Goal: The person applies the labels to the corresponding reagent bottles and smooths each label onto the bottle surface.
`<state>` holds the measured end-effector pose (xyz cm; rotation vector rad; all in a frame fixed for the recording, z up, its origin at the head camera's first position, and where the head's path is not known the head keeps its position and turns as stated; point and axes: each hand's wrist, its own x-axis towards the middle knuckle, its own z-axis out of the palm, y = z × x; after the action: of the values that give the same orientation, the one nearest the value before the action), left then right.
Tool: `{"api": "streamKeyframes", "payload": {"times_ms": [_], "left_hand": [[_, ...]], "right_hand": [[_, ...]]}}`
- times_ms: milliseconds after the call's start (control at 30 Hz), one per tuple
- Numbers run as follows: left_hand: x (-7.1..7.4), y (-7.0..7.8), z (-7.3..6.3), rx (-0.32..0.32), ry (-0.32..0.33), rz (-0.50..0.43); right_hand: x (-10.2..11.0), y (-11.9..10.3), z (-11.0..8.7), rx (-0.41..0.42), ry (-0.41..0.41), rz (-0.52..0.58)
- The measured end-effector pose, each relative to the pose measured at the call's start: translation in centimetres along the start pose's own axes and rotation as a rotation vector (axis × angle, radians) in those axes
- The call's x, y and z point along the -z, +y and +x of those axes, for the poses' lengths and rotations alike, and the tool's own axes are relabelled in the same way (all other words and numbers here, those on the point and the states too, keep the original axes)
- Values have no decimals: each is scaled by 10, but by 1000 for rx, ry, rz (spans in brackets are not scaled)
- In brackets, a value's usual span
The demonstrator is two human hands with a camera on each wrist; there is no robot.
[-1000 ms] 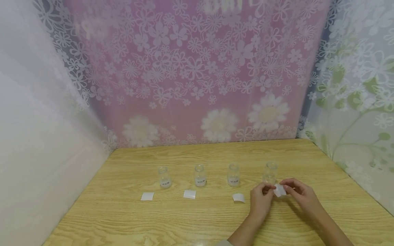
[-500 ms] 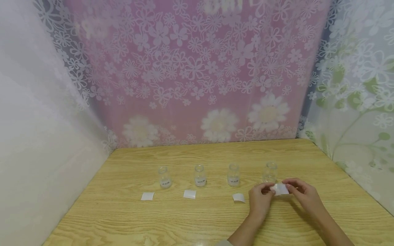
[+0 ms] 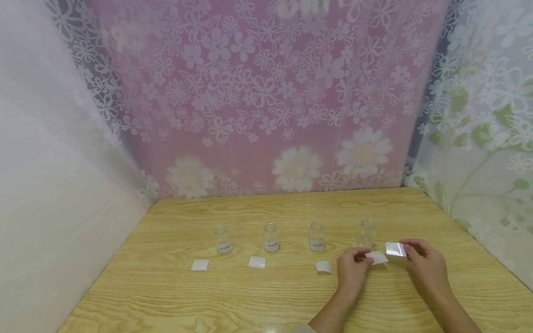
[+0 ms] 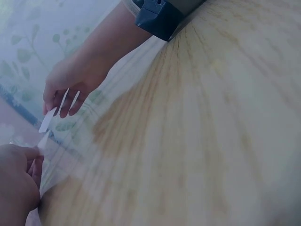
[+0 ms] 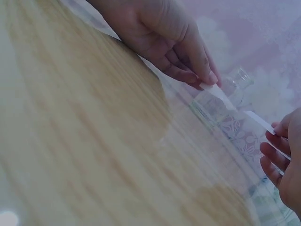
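My left hand (image 3: 351, 270) pinches a white paper slip (image 3: 377, 257) by its left edge, thumb against fingers. To the right of it, my right hand (image 3: 429, 268) grips a glossy rectangular slip (image 3: 395, 249) between thumb and fingers. A narrow gap separates the two slips, both in the air above the table. Just behind the left hand stands a clear glass jar (image 3: 366, 231), uncapped, its lower front partly covered. In the right wrist view, the left hand's slip (image 5: 218, 96) looks bent, while the right hand's slip (image 5: 259, 121) appears straight and edge-on.
Farther left, three similar open glass jars (image 3: 270, 233) bear white labels with dark print. In front of them lie three white slips, one slightly curled (image 3: 323, 267). The wood-grain table (image 3: 208, 300) ends at a flowered pink curtain (image 3: 266, 115) behind.
One second ago both hands held what looked like a single slip. It has parted in two: the right hand has moved right with the glossy piece, and the left hand has stayed put.
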<state>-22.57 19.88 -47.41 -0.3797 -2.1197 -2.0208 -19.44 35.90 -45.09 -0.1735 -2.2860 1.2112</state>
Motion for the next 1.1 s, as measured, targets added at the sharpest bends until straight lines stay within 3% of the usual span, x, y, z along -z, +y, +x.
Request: {"api": "streamKeyframes", "payload": {"times_ms": [100,233,333,600,767,833,900,1033,1100], "left_hand": [[1,0,-1,0,-110,107],[4,-1,-4,-149,-247,369],[5,-2,-6,-227,-262,475],[3,-1,-6,-163,-240,531],[3,-3,-4,-195,-193,438],[2,-4,-3,-267,-141,387],[3,-5,-1,-398,-79,378],[6,-4,2,-699,23,460],[7,-3,3,-799,48,512]], "right_hand": [[0,3,1,-38,31,39],[-1,4,2,-50,33,76],[-1,2,1,-57,27,83],[-2,2,1,-57,17,84],[-3,1,1,-53,3,35],[-4,-3,-1,-64,-11,27],[-5,-7,-3,-58,-26,7],[-9,-16,-8,5,-61,-20],[-12,-20,-11,40,-78,-31]]}}
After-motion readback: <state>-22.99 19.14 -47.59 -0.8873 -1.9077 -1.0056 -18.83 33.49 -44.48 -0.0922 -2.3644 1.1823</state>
